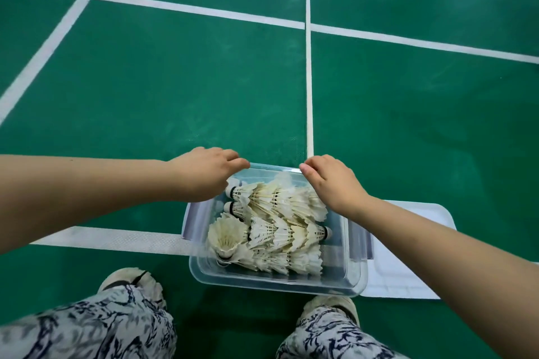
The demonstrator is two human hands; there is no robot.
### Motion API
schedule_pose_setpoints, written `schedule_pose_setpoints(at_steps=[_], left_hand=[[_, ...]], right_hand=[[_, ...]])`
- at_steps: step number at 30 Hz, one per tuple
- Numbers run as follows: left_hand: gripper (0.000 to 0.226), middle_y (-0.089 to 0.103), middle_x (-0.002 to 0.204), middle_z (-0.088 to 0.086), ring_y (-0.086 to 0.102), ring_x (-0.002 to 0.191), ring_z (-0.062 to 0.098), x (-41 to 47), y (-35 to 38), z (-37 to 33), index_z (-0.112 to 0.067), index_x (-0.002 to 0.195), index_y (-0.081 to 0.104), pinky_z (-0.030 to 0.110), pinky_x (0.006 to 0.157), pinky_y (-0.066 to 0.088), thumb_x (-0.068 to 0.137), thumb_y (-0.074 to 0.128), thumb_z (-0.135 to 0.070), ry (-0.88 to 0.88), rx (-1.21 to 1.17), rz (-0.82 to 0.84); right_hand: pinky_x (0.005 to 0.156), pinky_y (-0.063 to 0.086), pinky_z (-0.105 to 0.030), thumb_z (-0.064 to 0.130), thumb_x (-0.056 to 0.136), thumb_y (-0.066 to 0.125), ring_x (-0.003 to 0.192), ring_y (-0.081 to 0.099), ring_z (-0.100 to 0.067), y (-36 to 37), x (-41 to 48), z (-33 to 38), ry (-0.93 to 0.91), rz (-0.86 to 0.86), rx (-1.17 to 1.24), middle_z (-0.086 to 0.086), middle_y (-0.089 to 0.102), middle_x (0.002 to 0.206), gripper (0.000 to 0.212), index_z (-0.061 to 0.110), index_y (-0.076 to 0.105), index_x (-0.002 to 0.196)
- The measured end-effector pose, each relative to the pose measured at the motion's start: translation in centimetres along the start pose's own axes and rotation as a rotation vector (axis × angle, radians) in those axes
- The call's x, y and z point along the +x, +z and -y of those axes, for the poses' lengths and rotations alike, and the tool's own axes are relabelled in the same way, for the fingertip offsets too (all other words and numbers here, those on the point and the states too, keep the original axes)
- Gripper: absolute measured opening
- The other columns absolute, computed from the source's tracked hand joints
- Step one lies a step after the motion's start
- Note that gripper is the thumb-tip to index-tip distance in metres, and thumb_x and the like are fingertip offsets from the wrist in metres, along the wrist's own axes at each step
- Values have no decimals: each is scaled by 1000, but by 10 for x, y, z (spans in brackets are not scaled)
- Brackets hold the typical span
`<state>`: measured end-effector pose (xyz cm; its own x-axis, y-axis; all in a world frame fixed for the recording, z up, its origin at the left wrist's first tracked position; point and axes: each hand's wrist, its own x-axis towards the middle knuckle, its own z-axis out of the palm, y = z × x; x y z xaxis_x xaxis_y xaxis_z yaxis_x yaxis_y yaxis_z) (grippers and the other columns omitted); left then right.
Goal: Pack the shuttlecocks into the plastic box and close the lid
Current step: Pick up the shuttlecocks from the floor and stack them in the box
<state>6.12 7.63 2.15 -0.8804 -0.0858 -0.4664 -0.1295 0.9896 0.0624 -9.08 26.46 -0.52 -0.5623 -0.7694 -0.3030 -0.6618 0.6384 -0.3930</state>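
Observation:
A clear plastic box (271, 285) stands on the green floor between my feet, with no lid on it. Several white feather shuttlecocks (277, 221) lie piled inside it, most on their sides. My left hand (201, 173) holds the box's far left corner, fingers curled over the rim. At the far right corner my right hand (329, 181) grips the rim the same way. The pale lid (408, 245) lies flat on the floor just right of the box, partly under my right forearm.
White court lines (308, 81) cross the green floor ahead and a wide white line (110, 239) runs under the box. My two light shoes (131, 280) and patterned trouser legs sit at the near edge.

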Motion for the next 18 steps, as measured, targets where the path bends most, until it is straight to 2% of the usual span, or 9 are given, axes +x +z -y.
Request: schedule_pose_setpoints(at_steps=[5,9,11,14,18], left_hand=[[52,40,140,3,41,125,24,-2,1,-1,-24,139,26,42,100,39,90,42,-17,-17,-36,-13],[49,41,137,3,40,123,23,-12,12,-3,-22,138,31,40,100,39,90,41,-18,-66,-108,-16],[46,42,135,2,42,121,23,-16,17,-3,-22,136,34,39,99,39,91,39,-20,-70,-98,-31],[41,45,132,1,44,119,21,-20,20,-1,-23,133,39,37,97,40,92,37,-24,-80,-95,-34],[38,49,128,1,47,118,21,-14,10,5,-23,129,43,36,93,39,94,35,-34,-49,-18,-21]], right_hand=[[86,41,-38,43,97,35,94,51,-21,3,-8,8,27,-2,81,1,51,92,28,22,52,91],[99,37,-36,43,97,36,111,50,-18,21,-29,15,14,24,84,-1,56,116,37,19,55,117],[102,34,-35,44,97,36,117,47,-18,26,-35,19,-1,31,88,0,55,122,39,19,52,122],[101,35,-35,44,97,36,115,48,-19,24,-33,22,-16,64,99,-1,55,120,39,18,54,120],[92,42,-36,46,96,36,105,53,-22,11,-16,23,-15,138,78,-5,60,111,38,17,58,108]])
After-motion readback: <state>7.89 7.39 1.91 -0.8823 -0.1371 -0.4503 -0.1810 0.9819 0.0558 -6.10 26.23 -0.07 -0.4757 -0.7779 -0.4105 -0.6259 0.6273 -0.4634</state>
